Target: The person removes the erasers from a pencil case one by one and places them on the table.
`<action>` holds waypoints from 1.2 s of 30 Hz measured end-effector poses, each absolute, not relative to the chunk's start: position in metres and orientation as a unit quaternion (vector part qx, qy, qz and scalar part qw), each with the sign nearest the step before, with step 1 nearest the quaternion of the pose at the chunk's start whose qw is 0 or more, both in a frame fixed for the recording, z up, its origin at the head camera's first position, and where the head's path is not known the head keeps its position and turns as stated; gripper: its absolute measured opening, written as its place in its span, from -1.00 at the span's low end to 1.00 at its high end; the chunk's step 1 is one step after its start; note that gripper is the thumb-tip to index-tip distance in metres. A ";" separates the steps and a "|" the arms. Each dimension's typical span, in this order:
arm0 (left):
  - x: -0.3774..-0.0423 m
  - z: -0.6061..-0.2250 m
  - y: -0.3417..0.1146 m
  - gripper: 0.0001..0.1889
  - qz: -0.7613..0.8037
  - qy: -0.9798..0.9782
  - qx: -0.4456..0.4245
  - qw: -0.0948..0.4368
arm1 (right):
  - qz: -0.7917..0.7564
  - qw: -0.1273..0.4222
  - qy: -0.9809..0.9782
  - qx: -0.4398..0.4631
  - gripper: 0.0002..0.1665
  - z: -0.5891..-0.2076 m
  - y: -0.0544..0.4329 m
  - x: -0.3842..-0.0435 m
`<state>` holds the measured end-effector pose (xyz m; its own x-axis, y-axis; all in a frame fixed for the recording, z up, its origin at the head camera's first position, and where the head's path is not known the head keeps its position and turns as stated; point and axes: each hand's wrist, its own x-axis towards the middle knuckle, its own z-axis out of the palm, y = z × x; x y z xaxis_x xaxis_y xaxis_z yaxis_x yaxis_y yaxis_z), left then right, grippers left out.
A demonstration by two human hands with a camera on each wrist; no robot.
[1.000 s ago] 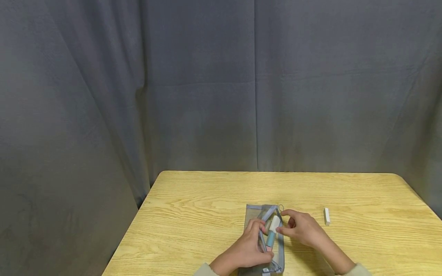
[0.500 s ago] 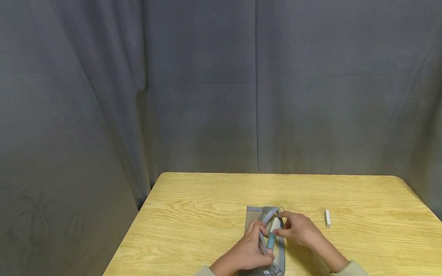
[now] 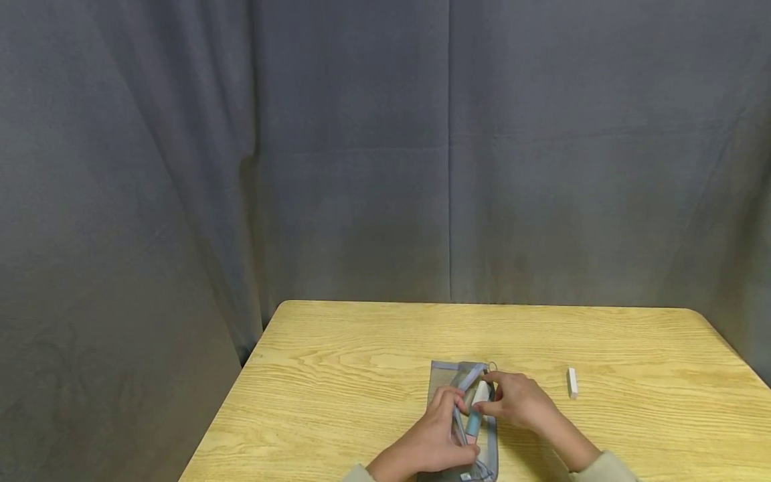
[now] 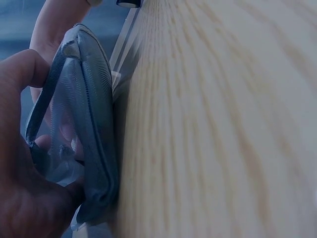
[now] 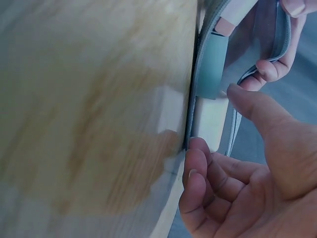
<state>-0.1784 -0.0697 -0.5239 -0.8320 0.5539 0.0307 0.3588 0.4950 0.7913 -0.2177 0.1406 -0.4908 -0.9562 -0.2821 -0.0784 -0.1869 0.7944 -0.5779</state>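
Note:
A see-through zip pencil pouch with grey-blue edging lies on the table, its zipped mouth spread apart. My left hand holds the mouth, with fingers at the upper rim and thumb at the lower part; the left wrist view shows the pouch between them. Inside lies an eraser-like bar, white at the far end, then teal, then pink. My right hand has its thumb on the bar's white part and curled fingers at its far end. In the right wrist view the bar stays within the pouch rim.
A small white block lies on the wooden table to the right of my right hand. A small ring hangs at the pouch's far corner. Grey curtains stand behind the table and to its left.
My right hand has shifted slightly leftward and nearer me, its thumb moving further over the bar's white part. My left hand and the pouch keep their places.

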 end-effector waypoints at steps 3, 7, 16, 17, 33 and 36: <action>-0.178 -0.523 -0.069 -0.44 0.422 0.860 0.266 0.112 | -0.286 0.081 0.947 -0.123 -0.17 -0.491 0.140 -0.219; -0.178 -0.523 -0.069 -0.44 0.417 0.863 0.265 0.110 | -0.274 0.079 0.951 -0.124 -0.19 -0.490 0.139 -0.221; -0.179 -0.522 -0.069 -0.46 0.413 0.866 0.260 0.111 | -0.263 0.073 0.954 -0.122 -0.21 -0.490 0.138 -0.222; -0.179 -0.522 -0.069 -0.46 0.414 0.865 0.260 0.112 | -0.262 0.072 0.954 -0.122 -0.21 -0.490 0.138 -0.222; -0.177 -0.524 -0.069 -0.45 0.422 0.863 0.255 0.110 | -0.272 0.058 0.951 -0.132 -0.28 -0.490 0.140 -0.218; -0.177 -0.524 -0.069 -0.45 0.423 0.862 0.255 0.112 | -0.276 0.053 0.950 -0.138 -0.28 -0.487 0.141 -0.216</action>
<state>-0.1773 -0.0688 -0.5239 -0.8448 0.5346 0.0227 0.3456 0.5128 0.7859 -0.2158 0.1413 -0.4875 -0.9566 -0.2906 -0.0240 -0.2323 0.8092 -0.5397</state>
